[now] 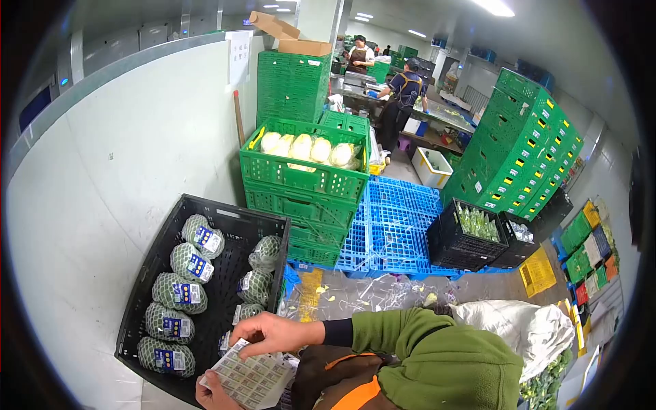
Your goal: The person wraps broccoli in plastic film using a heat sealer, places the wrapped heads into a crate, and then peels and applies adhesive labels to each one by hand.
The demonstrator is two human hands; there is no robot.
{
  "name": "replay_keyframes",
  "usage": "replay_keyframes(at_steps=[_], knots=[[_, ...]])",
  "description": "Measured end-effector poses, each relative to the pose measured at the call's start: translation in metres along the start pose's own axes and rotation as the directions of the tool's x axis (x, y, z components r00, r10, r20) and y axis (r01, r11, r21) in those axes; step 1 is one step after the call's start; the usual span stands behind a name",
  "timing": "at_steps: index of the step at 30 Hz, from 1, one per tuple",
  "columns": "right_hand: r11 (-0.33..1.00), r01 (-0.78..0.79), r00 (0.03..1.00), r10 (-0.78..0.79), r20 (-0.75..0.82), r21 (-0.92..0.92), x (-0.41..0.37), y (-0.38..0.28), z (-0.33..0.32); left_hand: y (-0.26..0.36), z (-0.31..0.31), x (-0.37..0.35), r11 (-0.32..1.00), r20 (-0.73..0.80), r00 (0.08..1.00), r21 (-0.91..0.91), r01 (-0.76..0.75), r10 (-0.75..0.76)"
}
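My left hand point(217, 394) grips the lower left edge of a sheet of labels point(253, 378), printed in rows of small squares. At the sheet's upper edge is my right hand point(271, 335), in a green sleeve, with thumb and fingers pinched at its corner. Both hands are over the near side of a black crate point(220, 256). Inside it, a left row of net-wrapped round produce point(179, 292) bears blue and white labels. A shorter right row of the same produce point(254, 287) is partly hidden behind my right hand.
Stacked green crates point(301, 205) stand beyond the black crate, with pale wrapped vegetables point(301, 147) on top. Blue pallets point(400, 229) and a black crate of green vegetables point(476, 227) lie to the right. A white wall point(109, 184) bounds the left. Two people work farther back.
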State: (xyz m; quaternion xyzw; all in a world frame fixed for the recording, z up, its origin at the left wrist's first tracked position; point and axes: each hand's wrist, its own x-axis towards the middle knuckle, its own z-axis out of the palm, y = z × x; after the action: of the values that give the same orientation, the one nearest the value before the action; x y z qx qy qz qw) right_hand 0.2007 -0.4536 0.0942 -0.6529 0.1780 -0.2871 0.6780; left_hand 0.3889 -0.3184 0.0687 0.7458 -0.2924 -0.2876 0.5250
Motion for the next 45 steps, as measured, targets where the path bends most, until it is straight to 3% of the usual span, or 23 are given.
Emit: replay_keyframes(at_steps=[2,5,6,8,9,11,12,13,14,15,16,18,20,21,26,28,32,34,35,36,38,40,45], knots=[[0.997,0.002,1.000,-0.003,-0.013,-0.077,-0.003,0.005,-0.004,0.010,0.004,-0.006,0.965,0.065,0.981,-0.202,-0.167,0.184],[0.974,0.045,0.998,-0.054,-0.033,-0.222,-0.007,0.007,-0.009,0.013,0.007,-0.012,0.961,0.144,0.986,-0.273,-0.042,0.084],[0.953,0.086,0.994,-0.102,-0.039,-0.289,-0.008,0.006,-0.011,0.016,0.006,-0.014,0.962,0.142,0.986,-0.270,-0.041,0.082],[0.948,0.085,0.994,-0.100,-0.033,-0.306,-0.009,0.008,-0.013,0.023,0.003,-0.016,0.996,0.132,0.988,-0.042,-0.079,0.084],[0.942,0.083,0.995,-0.097,-0.029,-0.327,-0.009,0.008,-0.015,0.018,0.008,-0.010,0.996,0.128,0.988,-0.040,-0.077,0.082],[0.923,0.103,0.989,-0.133,-0.057,-0.371,-0.009,0.013,-0.025,-0.009,0.018,-0.002,0.962,-0.041,0.986,-0.213,-0.169,0.164],[0.910,0.116,0.985,-0.157,-0.071,-0.397,-0.009,0.017,-0.020,0.014,0.023,-0.005,0.981,-0.053,0.988,-0.120,-0.153,0.148],[0.929,0.035,0.990,-0.081,-0.111,-0.368,-0.009,0.006,-0.019,0.006,0.025,0.000,0.987,-0.097,0.991,-0.123,-0.106,0.094],[0.934,0.060,0.978,-0.126,-0.168,-0.351,-0.008,0.002,-0.016,0.026,0.026,-0.004,0.958,0.004,0.996,-0.274,-0.082,0.086],[0.932,-0.010,0.976,-0.070,-0.206,-0.363,-0.007,0.001,-0.016,0.032,0.028,-0.003,0.938,-0.031,0.985,-0.303,-0.171,0.170],[0.903,-0.032,0.990,-0.032,-0.140,-0.428,-0.006,0.010,-0.026,0.039,0.022,-0.003,0.967,0.016,0.988,-0.208,-0.148,0.155],[0.985,-0.061,0.995,0.047,-0.086,-0.162,-0.006,0.017,-0.026,0.024,0.017,0.003,0.963,0.075,0.987,-0.242,-0.118,0.140],[0.995,0.004,0.989,0.011,-0.145,0.102,0.000,0.003,-0.007,0.020,0.017,0.003,0.944,0.090,0.990,-0.322,-0.076,0.110],[0.998,-0.032,0.993,0.038,-0.111,0.055,-0.003,0.005,-0.012,0.021,0.017,-0.002,0.910,0.131,0.985,-0.411,-0.049,0.112],[0.998,-0.070,0.996,0.070,-0.055,0.001,-0.005,0.021,-0.025,0.018,0.019,-0.002,0.875,0.134,0.983,-0.483,-0.043,0.123],[0.993,-0.095,0.994,0.090,-0.068,-0.071,-0.005,0.022,-0.025,0.016,0.016,0.001,0.912,0.152,0.970,-0.392,-0.118,0.191],[0.979,-0.055,0.998,0.061,0.027,-0.194,0.000,-0.002,-0.024,0.020,0.006,0.008,0.935,0.142,0.983,-0.349,-0.063,0.119],[0.965,0.021,0.995,-0.047,-0.091,-0.263,0.011,-0.014,-0.025,0.026,0.000,0.013,0.973,0.202,0.975,-0.226,-0.047,0.094],[0.893,0.096,0.993,-0.118,-0.022,-0.440,0.016,-0.023,-0.028,0.026,-0.001,0.016,0.973,0.204,0.975,-0.226,-0.041,0.089],[0.894,0.089,0.993,-0.111,-0.025,-0.438,0.023,-0.028,-0.029,0.026,-0.001,0.019,0.980,0.238,0.967,-0.196,-0.044,0.091],[0.699,0.309,0.947,-0.165,0.276,-0.645,0.034,-0.036,-0.032,0.024,0.001,0.024,0.985,0.281,0.956,-0.165,-0.042,0.088],[0.718,0.288,0.953,-0.147,0.267,-0.634,0.038,-0.037,-0.029,0.021,0.006,0.029,0.976,0.300,0.943,-0.199,-0.087,0.145],[0.663,0.224,0.965,-0.046,0.259,-0.715,0.051,-0.030,-0.030,0.018,0.007,0.043,0.977,0.343,0.937,-0.214,0.010,0.065]])
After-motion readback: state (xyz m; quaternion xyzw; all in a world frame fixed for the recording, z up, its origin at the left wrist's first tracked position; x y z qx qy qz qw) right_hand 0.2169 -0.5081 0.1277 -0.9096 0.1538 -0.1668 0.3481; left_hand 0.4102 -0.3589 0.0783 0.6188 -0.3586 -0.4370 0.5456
